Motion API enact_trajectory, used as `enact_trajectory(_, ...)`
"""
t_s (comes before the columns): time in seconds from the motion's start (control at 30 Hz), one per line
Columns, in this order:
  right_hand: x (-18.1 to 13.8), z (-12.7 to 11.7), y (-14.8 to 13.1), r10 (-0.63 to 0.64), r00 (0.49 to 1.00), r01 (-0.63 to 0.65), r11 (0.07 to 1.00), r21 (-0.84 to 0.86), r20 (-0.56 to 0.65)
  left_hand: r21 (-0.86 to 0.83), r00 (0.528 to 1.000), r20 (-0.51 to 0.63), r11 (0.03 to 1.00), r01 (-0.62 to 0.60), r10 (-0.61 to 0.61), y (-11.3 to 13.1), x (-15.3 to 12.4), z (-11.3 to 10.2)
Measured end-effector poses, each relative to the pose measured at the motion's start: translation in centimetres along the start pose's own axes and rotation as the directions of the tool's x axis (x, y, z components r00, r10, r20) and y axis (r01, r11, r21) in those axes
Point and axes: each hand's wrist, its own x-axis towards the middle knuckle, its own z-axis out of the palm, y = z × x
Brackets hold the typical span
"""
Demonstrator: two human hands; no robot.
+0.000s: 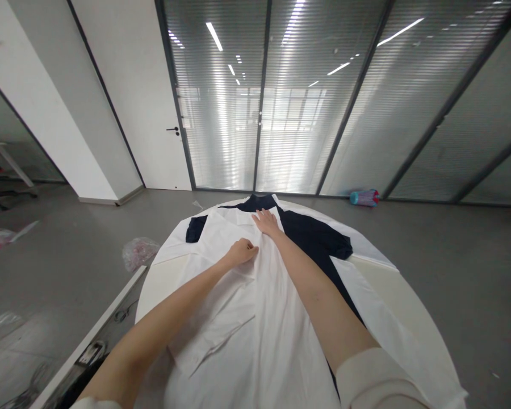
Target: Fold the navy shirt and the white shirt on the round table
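A white shirt (pixel 230 301) lies spread along the table, one side folded over toward its middle, with creases running down its length. My left hand (pixel 242 251) pinches the cloth near the shirt's centre line, its fingers closed. Farther up, near the collar end, my right hand (pixel 266 221) rests flat on the shirt with its fingers spread. Beneath the white shirt is a dark navy short-sleeved garment (pixel 310 233); its sleeves stick out on both sides. More white cloth (pixel 370 301) spreads under the navy garment on the right.
The round cream table (pixel 392 284) carries the garments. A clear plastic bag (pixel 139 253) lies on the floor to the left, beside a low white-edged frame (pixel 93 335) with cables. A blue and pink cylindrical bundle (pixel 364 197) sits by the glass wall. A white door (pixel 132 91) stands behind.
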Motion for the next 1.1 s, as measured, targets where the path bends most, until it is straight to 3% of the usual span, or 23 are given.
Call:
enact_trajectory(0.33,0.3,0.3,0.4,0.014,1.000,-0.014,1.000,-0.007,0.005,-0.032,0.996,-0.043,0.996,-0.081,0.080,1.0,-0.4,0.0)
enact_trajectory(0.47,0.2,0.5,0.2,0.030,1.000,-0.030,0.999,-0.016,0.001,0.056,0.985,-0.074,0.987,-0.153,0.157,1.7,-2.4,0.1)
enact_trajectory(0.53,0.2,0.6,0.0,0.031,1.000,-0.031,0.999,-0.019,0.004,0.133,0.963,-0.046,0.957,-0.257,0.265,2.7,-4.4,0.8)
enact_trajectory(0.6,0.2,0.5,0.0,0.027,1.000,-0.027,0.999,-0.021,0.014,0.226,0.875,0.092,0.846,-0.483,0.475,4.0,-6.9,1.7)
enact_trajectory(0.7,0.4,0.4,0.0,0.019,0.999,-0.018,1.000,-0.026,0.034,0.251,0.569,0.311,0.512,-0.822,0.761,5.8,-11.3,2.8)
enact_trajectory(0.77,0.5,0.3,0.2,0.012,0.999,-0.010,0.999,-0.031,0.047,0.221,0.408,0.339,0.350,-0.910,0.847,6.3,-13.9,3.4)
enact_trajectory(0.83,0.7,0.3,0.3,0.003,0.998,-0.001,1.000,-0.023,0.063,0.200,0.288,0.364,0.228,-0.953,0.886,6.0,-16.1,4.2)
enact_trajectory(0.93,0.9,0.2,0.6,-0.013,0.997,0.012,1.000,0.011,0.081,0.214,0.161,0.395,0.080,-0.973,0.904,4.6,-18.3,6.4)
enact_trajectory(1.1,1.0,-0.6,0.8,-0.018,0.998,0.015,0.999,0.048,0.061,0.182,0.050,0.385,-0.023,-0.983,0.922,2.4,-19.9,11.2)
